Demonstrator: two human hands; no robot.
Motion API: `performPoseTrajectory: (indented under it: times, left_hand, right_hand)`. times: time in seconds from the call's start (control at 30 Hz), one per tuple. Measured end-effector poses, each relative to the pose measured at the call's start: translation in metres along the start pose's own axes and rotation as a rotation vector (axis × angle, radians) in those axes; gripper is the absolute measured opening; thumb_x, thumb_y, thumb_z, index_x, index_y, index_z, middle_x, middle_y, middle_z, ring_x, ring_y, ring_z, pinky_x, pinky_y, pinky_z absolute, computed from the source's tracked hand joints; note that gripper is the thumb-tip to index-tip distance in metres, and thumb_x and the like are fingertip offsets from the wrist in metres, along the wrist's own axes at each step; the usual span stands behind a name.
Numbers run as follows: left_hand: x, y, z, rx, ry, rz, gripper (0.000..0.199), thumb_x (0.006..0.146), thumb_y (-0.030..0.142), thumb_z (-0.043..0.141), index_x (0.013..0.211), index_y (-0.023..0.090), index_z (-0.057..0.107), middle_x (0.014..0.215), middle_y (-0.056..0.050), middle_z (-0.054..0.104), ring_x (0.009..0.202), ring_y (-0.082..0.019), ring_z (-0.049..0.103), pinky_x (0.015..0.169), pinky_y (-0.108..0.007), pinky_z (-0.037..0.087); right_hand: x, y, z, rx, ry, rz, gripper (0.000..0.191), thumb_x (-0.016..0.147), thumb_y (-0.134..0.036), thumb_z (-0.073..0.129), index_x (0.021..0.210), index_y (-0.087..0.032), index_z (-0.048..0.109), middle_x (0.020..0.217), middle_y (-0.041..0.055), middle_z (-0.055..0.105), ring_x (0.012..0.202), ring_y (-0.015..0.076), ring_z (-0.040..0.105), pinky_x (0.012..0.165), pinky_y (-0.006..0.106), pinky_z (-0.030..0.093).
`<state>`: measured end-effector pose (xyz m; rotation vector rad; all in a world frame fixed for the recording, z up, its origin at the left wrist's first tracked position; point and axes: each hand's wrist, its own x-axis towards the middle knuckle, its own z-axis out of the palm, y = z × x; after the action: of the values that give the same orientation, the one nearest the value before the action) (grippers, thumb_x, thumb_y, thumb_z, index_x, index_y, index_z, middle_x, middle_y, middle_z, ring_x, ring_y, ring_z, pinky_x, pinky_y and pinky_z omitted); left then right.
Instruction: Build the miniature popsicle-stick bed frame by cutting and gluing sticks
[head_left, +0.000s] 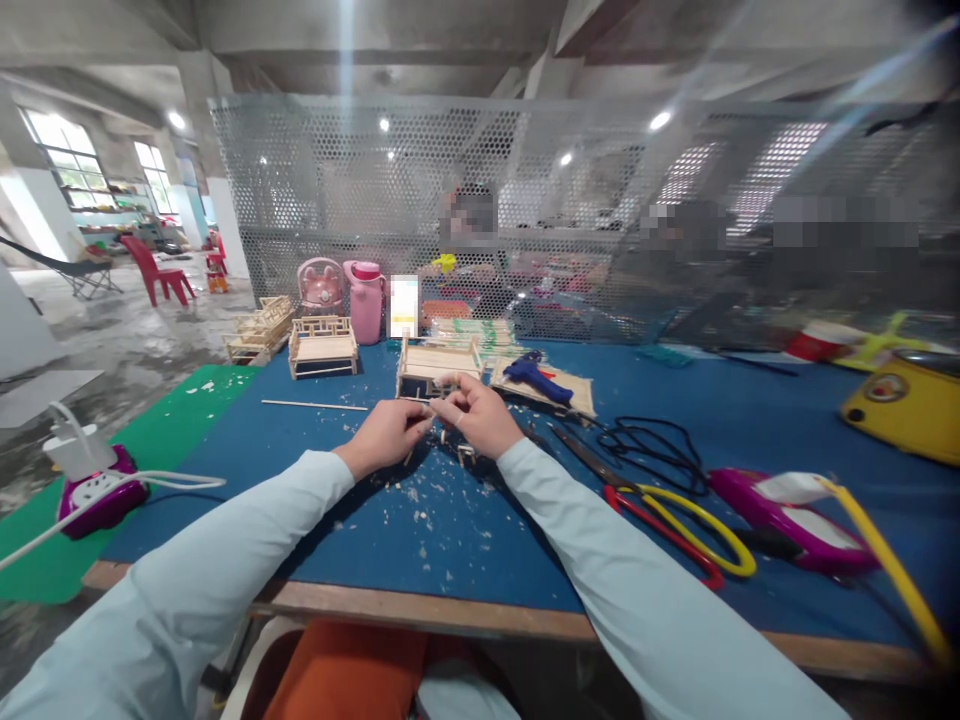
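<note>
My left hand (388, 434) and my right hand (484, 416) meet over the middle of the blue table, fingers pinched together. Whatever lies between the fingertips is too small and covered to make out. Directly behind them stands a miniature bed-like frame of thin wooden sticks (431, 358), partly hidden by my right hand. Small pale wooden pieces (466, 452) show just below my right hand. Left of my left hand lies a single thin stick (315, 405). A blue glue gun (541, 380) rests on a flat stick panel (586, 397) beyond my right hand.
Scissors with red and yellow handles (697, 530), black cable (652, 445) and a purple power strip (795, 525) lie to the right. More stick models (324, 347), a pink bottle (366, 305) and bundled sticks (480, 335) stand behind. A perforated metal screen (337, 180) borders the table's back.
</note>
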<state>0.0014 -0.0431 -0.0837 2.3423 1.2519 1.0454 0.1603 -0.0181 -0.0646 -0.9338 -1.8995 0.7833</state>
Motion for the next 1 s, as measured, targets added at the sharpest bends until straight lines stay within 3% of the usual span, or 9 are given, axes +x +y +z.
performPoseTrajectory:
  times: [0.07, 0.23, 0.3, 0.43, 0.57, 0.7, 0.8, 0.9, 1.0]
  left_hand:
    - [0.001, -0.002, -0.001, -0.029, 0.032, -0.073, 0.023, 0.078, 0.025, 0.046, 0.077, 0.013, 0.065, 0.069, -0.002, 0.065, 0.061, -0.012, 0.054, 0.059, -0.021, 0.039]
    - [0.004, -0.019, -0.014, -0.037, 0.247, -0.334, 0.019, 0.071, 0.025, 0.048, 0.072, 0.013, 0.062, 0.064, -0.001, 0.061, 0.060, -0.012, 0.051, 0.058, -0.022, 0.037]
    - [0.005, -0.027, -0.019, -0.023, 0.289, -0.380, 0.017, 0.069, 0.024, 0.047, 0.067, 0.014, 0.060, 0.061, 0.000, 0.058, 0.059, -0.012, 0.049, 0.057, -0.022, 0.035]
    - [0.005, -0.033, -0.023, 0.002, 0.289, -0.397, 0.016, 0.068, 0.024, 0.045, 0.061, 0.015, 0.056, 0.056, 0.002, 0.051, 0.056, -0.011, 0.044, 0.055, -0.022, 0.032]
    - [0.004, -0.024, -0.018, 0.033, 0.276, -0.330, 0.013, 0.067, 0.022, 0.044, 0.059, 0.015, 0.051, 0.052, 0.004, 0.044, 0.054, -0.009, 0.039, 0.053, -0.021, 0.029]
    - [0.001, -0.006, -0.010, 0.034, 0.231, -0.252, 0.012, 0.068, 0.018, 0.043, 0.058, 0.015, 0.049, 0.051, 0.004, 0.041, 0.052, -0.009, 0.037, 0.052, -0.021, 0.027]
    - [-0.001, 0.005, -0.006, 0.050, 0.147, -0.156, 0.010, 0.068, 0.016, 0.044, 0.059, 0.016, 0.050, 0.053, 0.004, 0.044, 0.053, -0.009, 0.038, 0.052, -0.021, 0.028]
    - [-0.004, 0.010, -0.004, 0.053, 0.074, -0.063, 0.009, 0.070, 0.016, 0.045, 0.064, 0.015, 0.052, 0.056, 0.003, 0.048, 0.053, -0.009, 0.040, 0.052, -0.021, 0.028]
    - [-0.008, 0.013, -0.004, 0.022, 0.045, -0.024, 0.011, 0.073, 0.019, 0.046, 0.068, 0.015, 0.054, 0.060, 0.001, 0.052, 0.055, -0.009, 0.042, 0.052, -0.020, 0.031]
  right_hand:
    - [0.003, -0.001, -0.010, 0.068, 0.061, 0.022, 0.035, 0.070, -0.043, 0.056, 0.093, -0.019, 0.047, 0.052, -0.0075, 0.051, 0.044, 0.0085, 0.047, 0.046, 0.021, 0.039]
    - [0.010, 0.012, -0.056, 0.116, 0.570, 0.047, 0.035, 0.073, -0.053, 0.046, 0.082, -0.019, 0.048, 0.054, -0.0053, 0.052, 0.039, 0.0062, 0.044, 0.039, 0.018, 0.034]
    - [0.010, 0.022, -0.069, 0.056, 0.670, 0.110, 0.034, 0.072, -0.052, 0.048, 0.077, -0.019, 0.049, 0.053, -0.0052, 0.051, 0.038, 0.0063, 0.042, 0.039, 0.018, 0.034]
    - [0.010, 0.041, -0.070, -0.118, 0.527, 0.203, 0.033, 0.068, -0.051, 0.052, 0.076, -0.019, 0.051, 0.055, -0.0039, 0.051, 0.042, 0.0084, 0.044, 0.042, 0.022, 0.036]
    - [0.010, 0.044, -0.056, -0.256, 0.401, 0.170, 0.034, 0.067, -0.049, 0.054, 0.083, -0.019, 0.053, 0.061, -0.0033, 0.051, 0.047, 0.0089, 0.044, 0.049, 0.023, 0.037]
    - [0.009, 0.033, -0.050, -0.307, 0.456, 0.083, 0.036, 0.066, -0.046, 0.056, 0.087, -0.017, 0.052, 0.059, -0.0043, 0.047, 0.048, 0.0089, 0.041, 0.052, 0.024, 0.037]
    - [0.005, 0.020, -0.048, -0.286, 0.521, 0.018, 0.029, 0.071, -0.045, 0.051, 0.078, -0.017, 0.053, 0.056, -0.0041, 0.044, 0.051, 0.0096, 0.040, 0.052, 0.022, 0.035]
    - [0.002, 0.007, -0.045, -0.307, 0.426, -0.059, 0.031, 0.075, -0.046, 0.045, 0.066, -0.017, 0.053, 0.055, -0.0027, 0.046, 0.052, 0.0099, 0.041, 0.053, 0.022, 0.034]
    - [-0.001, -0.001, -0.050, -0.393, 0.344, -0.022, 0.038, 0.080, -0.047, 0.038, 0.059, -0.017, 0.051, 0.052, -0.0013, 0.047, 0.051, 0.0109, 0.043, 0.052, 0.023, 0.034]
